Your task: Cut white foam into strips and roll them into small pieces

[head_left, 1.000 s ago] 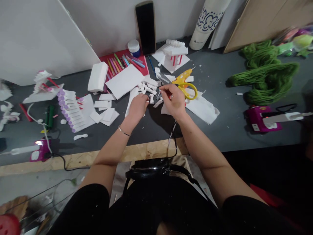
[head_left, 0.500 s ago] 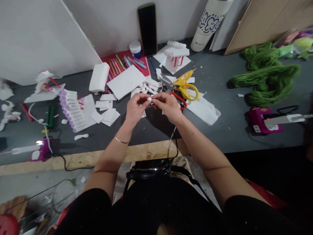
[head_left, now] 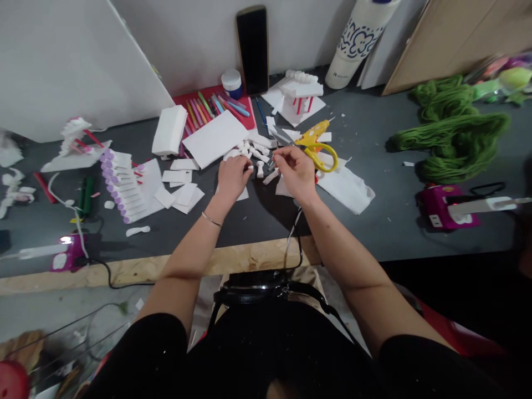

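My left hand (head_left: 233, 178) is closed, with a small white piece (head_left: 250, 167) showing at its thumb and fingertips. It rests at the near edge of a heap of twisted white pieces (head_left: 249, 148). My right hand (head_left: 297, 173) is a short way to the right, thumb and forefinger pinched together; whatever lies between them is too small to make out. Between the hands stands a knotted white piece (head_left: 260, 169), and a white strip (head_left: 271, 177) lies near the right fingertips. Scissors with a yellow handle (head_left: 324, 157) lie just beyond my right hand, partly covered by it.
White rectangles (head_left: 185, 197) and a row of purple-tipped white strips (head_left: 124, 188) lie left. Behind are colored markers (head_left: 208, 111), a leaning phone (head_left: 252, 50), a small white model (head_left: 301, 91) and a bottle (head_left: 357, 44). Green yarn (head_left: 453, 133) and a purple power adapter (head_left: 440, 208) are right.
My hands, which met around a small white piece, have moved apart. The right went to the right and slightly up toward the scissors; a knotted white piece now shows between them.
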{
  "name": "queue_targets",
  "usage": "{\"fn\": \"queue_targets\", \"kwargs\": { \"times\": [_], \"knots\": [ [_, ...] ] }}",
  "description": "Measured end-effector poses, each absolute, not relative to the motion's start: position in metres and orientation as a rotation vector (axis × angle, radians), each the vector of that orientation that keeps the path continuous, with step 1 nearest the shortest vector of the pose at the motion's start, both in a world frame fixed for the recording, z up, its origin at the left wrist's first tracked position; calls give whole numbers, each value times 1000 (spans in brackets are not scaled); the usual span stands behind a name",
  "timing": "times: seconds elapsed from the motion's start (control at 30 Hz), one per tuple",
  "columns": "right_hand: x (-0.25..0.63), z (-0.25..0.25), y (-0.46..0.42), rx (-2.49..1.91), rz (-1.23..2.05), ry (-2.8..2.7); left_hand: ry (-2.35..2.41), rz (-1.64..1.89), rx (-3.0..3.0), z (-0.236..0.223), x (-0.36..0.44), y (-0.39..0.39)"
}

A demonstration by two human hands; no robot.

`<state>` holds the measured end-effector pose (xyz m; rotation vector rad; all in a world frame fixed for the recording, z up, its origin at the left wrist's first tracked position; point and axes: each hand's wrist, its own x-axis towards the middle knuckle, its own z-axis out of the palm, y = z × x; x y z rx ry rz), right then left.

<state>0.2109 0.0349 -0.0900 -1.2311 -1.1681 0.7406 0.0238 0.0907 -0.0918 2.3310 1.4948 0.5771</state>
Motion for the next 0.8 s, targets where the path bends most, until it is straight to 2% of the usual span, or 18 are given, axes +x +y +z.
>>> {"fn": "queue_targets", "kwargs": {
  "times": [0.17, 0.4, 0.8],
  "knots": [
    [212, -91, 34, -1230, 714, -1217, 1498, 582, 2300, -88, 16, 87],
    [211, -92, 33, -1246, 708, -1194, 1532, 862, 2225, -90, -7, 89],
    [211, -94, 33, -1240, 631, -1265, 1895, 296, 2314, -76, -12, 77]
  ]
}}
